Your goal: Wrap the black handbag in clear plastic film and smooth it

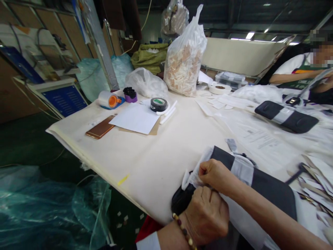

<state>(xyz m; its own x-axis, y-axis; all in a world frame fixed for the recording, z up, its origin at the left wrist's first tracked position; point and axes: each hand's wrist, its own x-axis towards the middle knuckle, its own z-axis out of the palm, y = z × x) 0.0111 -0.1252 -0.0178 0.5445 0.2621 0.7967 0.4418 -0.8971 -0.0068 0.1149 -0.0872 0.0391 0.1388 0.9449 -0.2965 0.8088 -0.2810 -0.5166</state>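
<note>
A dark bag (273, 187) with a pale translucent band (242, 169) around it lies at the table's near edge. My right hand (217, 173) is closed at the bag's left end, pinching thin white wrapping (195, 177). Just below, my left hand (208, 211), with a beaded bracelet (183, 229) at the wrist, is curled into a fist against the bag. Its fingertips are turned away, so what they hold is hidden. A white loop (185, 180) and a black rounded part (179, 198) show left of my hands. A grey tag (231, 145) lies behind the bag.
Paper sheets (135, 118), a phone (100, 127), black tape (158, 104) and a tape dispenser (110, 100) lie farther left. A full plastic sack (183, 66) stands behind. Another wrapped dark bag (286, 116) and paper strips (318, 180) are rightward. A co-worker (299, 74) sits far right.
</note>
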